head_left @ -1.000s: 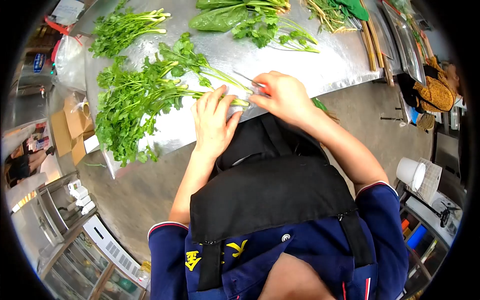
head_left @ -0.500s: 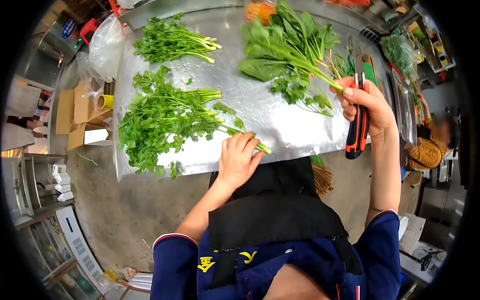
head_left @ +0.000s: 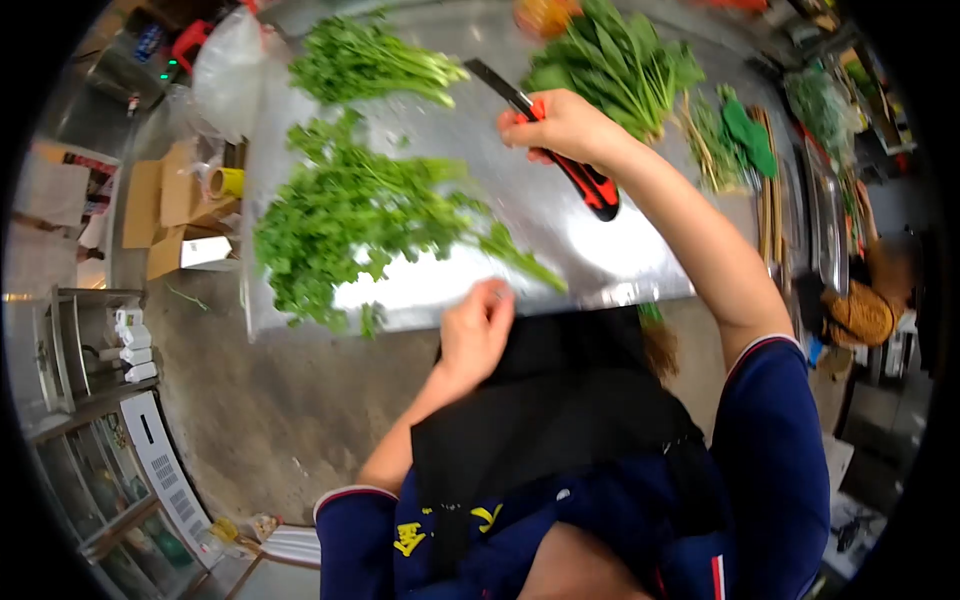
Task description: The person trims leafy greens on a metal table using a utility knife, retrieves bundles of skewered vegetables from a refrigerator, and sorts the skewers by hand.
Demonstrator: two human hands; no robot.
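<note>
My right hand (head_left: 560, 122) is closed round a red and black utility knife (head_left: 585, 185), whose blade points up and left over the metal table (head_left: 620, 255). At the table's front edge, my left hand (head_left: 480, 325) has its fingers curled together; anything between them is too small to make out. Just beyond it lie a green stem (head_left: 530, 265) and a large pile of leafy herbs (head_left: 340, 215). A second herb bunch (head_left: 370, 65) rests at the back left. Broad-leaved greens (head_left: 620, 65) lie behind my right hand.
A green cloth (head_left: 748, 135) and wooden sticks (head_left: 770, 200) are at the table's right. Cardboard boxes (head_left: 165, 205) and a plastic bag (head_left: 228, 70) stand on the left. Another person (head_left: 865, 310) is at the far right.
My right hand has swung left with the knife and no longer holds the leafy stalk. The broad-leaved greens lie together at the back. My left hand has come off the stem and curled.
</note>
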